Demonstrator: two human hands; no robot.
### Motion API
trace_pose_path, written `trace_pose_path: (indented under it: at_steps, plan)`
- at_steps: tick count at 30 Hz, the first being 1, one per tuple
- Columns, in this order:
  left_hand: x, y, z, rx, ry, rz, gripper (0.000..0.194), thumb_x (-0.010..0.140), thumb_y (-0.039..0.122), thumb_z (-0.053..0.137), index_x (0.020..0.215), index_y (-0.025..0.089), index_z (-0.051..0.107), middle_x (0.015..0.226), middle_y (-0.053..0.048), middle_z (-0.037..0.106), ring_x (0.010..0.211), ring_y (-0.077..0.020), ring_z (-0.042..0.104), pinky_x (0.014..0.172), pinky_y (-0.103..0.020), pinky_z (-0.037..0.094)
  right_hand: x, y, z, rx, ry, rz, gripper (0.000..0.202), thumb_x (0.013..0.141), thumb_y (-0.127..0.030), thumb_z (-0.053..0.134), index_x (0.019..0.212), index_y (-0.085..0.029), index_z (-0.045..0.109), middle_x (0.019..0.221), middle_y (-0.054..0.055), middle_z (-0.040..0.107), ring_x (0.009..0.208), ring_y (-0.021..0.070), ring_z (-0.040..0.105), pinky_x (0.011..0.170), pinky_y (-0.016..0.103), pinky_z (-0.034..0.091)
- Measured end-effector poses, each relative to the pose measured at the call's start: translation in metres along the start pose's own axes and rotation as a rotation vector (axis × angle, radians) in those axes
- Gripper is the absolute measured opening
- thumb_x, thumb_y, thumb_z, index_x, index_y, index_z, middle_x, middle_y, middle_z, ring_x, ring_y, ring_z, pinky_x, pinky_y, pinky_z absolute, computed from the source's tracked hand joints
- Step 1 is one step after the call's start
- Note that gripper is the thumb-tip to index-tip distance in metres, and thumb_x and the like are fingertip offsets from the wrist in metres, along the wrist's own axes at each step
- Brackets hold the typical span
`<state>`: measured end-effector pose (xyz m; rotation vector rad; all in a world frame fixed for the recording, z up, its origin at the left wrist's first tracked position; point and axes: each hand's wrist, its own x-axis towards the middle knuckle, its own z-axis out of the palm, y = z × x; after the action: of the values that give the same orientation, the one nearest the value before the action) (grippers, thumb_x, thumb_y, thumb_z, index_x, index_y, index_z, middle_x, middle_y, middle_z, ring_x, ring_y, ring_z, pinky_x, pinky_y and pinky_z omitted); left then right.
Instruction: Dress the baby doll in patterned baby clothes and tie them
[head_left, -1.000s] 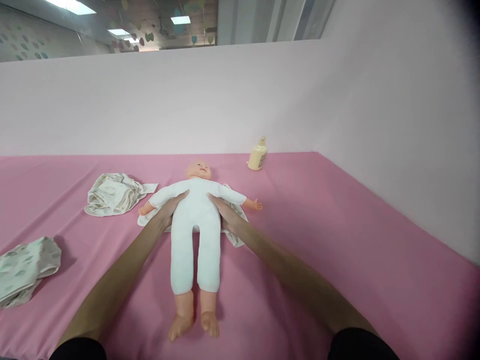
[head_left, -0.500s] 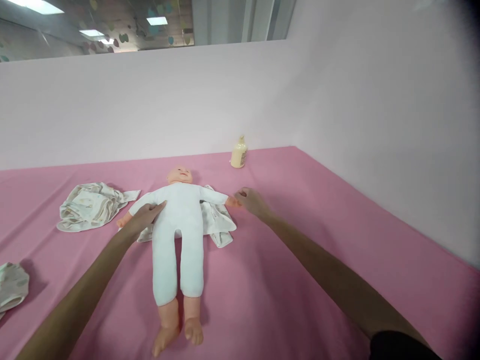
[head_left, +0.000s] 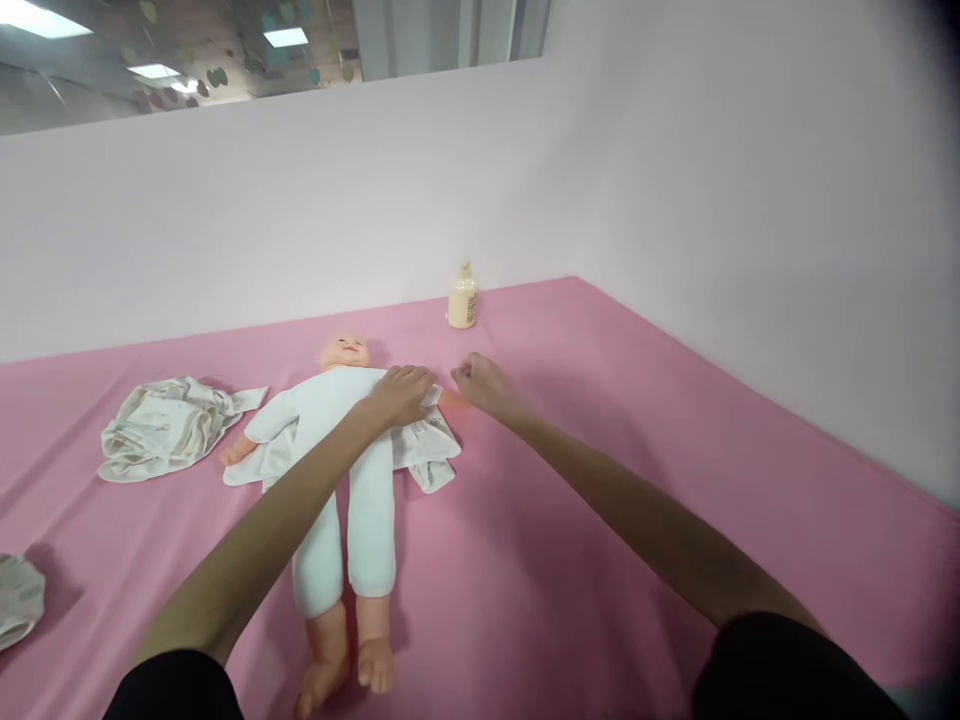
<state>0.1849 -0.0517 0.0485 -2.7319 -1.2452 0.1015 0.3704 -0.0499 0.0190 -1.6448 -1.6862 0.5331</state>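
A baby doll [head_left: 371, 540] in a white bodysuit lies on its back on a pink cloth, head toward the wall and bare feet toward me. My left hand [head_left: 405, 393] reaches across its chest and is closed over the upper part of the doll's arm on the right side. Beyond it, my right hand [head_left: 484, 385] is curled closed at that arm's outer end, against the doll's hand [head_left: 454, 401]. My fingers partly hide the arm. Under the doll, a pale printed garment [head_left: 426, 445] is spread, sticking out on both sides.
Left of the doll lies a crumpled pale printed cloth [head_left: 169, 430]. Another small printed fabric piece [head_left: 19, 600] is at the left edge. A cream pump bottle [head_left: 463, 300] stands near the back wall. White walls [head_left: 300, 210] bound the pink surface [head_left: 570, 560] behind and on the right.
My left hand has moved right, from the doll's left-side armpit across the chest to the other arm. My right hand stays by the doll's hand. The view has shifted slightly.
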Motion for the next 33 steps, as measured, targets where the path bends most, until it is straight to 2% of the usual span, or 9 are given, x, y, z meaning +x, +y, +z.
trace_pose_path:
  at_steps: [2,5,6,12,15,19,25,29,33]
  plan:
    - [0.006,-0.004,0.008,0.007,-0.043,-0.004,0.046,0.083,0.019,0.056,0.129,0.020,0.049,0.135,-0.011,0.057,0.124,-0.0275,0.052,0.100,-0.041,0.039,-0.038,0.013,-0.011,-0.139,-0.023,-0.015,0.021,0.090,-0.039,0.049,0.079,-0.021,0.049,0.076,0.002,0.061,0.061,0.0141,0.049,0.055,0.026,0.030]
    - [0.012,-0.008,0.016,0.059,-0.087,-0.025,0.042,0.085,0.022,0.057,0.126,0.017,0.051,0.128,-0.013,0.060,0.117,-0.0292,0.055,0.096,-0.041,0.040,-0.091,0.021,-0.014,-0.288,-0.282,-0.026,0.041,0.088,-0.058,0.050,0.071,-0.021,0.047,0.070,0.001,0.059,0.056,0.0136,0.047,0.052,0.026,0.026]
    - [0.015,-0.008,0.018,0.083,-0.087,-0.032,0.043,0.084,0.023,0.058,0.126,0.015,0.051,0.126,-0.015,0.060,0.116,-0.0303,0.055,0.096,-0.042,0.040,-0.102,0.019,-0.011,-0.325,-0.311,-0.066,0.044,0.087,-0.060,0.050,0.069,-0.020,0.046,0.070,0.002,0.059,0.057,0.0140,0.048,0.053,0.026,0.026]
    - [0.024,-0.013,0.015,0.078,-0.066,-0.049,0.040,0.086,0.025,0.056,0.124,0.015,0.052,0.122,-0.015,0.058,0.111,-0.0304,0.055,0.092,-0.042,0.041,-0.116,-0.002,0.019,-0.428,-0.323,-0.280,0.022,0.092,-0.030,0.050,0.075,-0.018,0.055,0.075,0.005,0.066,0.069,0.0185,0.058,0.065,0.029,0.030]
    - [0.019,-0.018,0.009,-0.021,0.002,-0.073,0.039,0.087,0.025,0.053,0.125,0.014,0.050,0.120,-0.014,0.058,0.109,-0.0283,0.056,0.090,-0.040,0.043,-0.106,0.004,0.017,-0.427,-0.325,-0.404,0.023,0.096,-0.024,0.046,0.076,-0.017,0.056,0.079,0.006,0.068,0.075,0.0190,0.060,0.073,0.031,0.032]
    - [0.013,-0.023,0.008,-0.143,0.088,-0.119,0.035,0.086,0.024,0.052,0.120,0.016,0.050,0.120,-0.012,0.059,0.108,-0.0265,0.056,0.090,-0.038,0.043,-0.068,0.030,-0.008,-0.412,-0.334,-0.493,0.024,0.098,-0.021,0.043,0.079,-0.017,0.057,0.080,0.005,0.067,0.070,0.0162,0.055,0.069,0.029,0.031]
    - [0.010,-0.024,0.008,-0.259,0.195,-0.170,0.033,0.085,0.025,0.053,0.117,0.018,0.051,0.119,-0.011,0.060,0.104,-0.0264,0.058,0.088,-0.039,0.045,0.023,0.058,-0.039,-0.699,0.002,-0.371,0.027,0.100,-0.020,0.036,0.093,-0.014,0.061,0.094,0.013,0.068,0.087,0.0237,0.056,0.076,0.034,0.029]
    - [0.006,-0.024,0.003,-0.355,0.238,-0.200,0.033,0.084,0.025,0.053,0.116,0.020,0.051,0.117,-0.009,0.061,0.101,-0.0255,0.059,0.081,-0.036,0.047,0.065,0.060,-0.028,-0.726,0.141,-0.289,0.027,0.099,-0.017,0.036,0.101,-0.012,0.062,0.099,0.016,0.067,0.093,0.0271,0.055,0.081,0.037,0.029]
    - [0.006,-0.023,0.001,-0.373,0.230,-0.190,0.033,0.082,0.026,0.055,0.114,0.020,0.053,0.115,-0.009,0.062,0.099,-0.0258,0.060,0.080,-0.037,0.047,0.077,0.052,-0.006,-0.693,0.214,-0.228,0.030,0.094,-0.008,0.034,0.105,-0.011,0.062,0.100,0.018,0.066,0.095,0.0285,0.057,0.083,0.039,0.031]
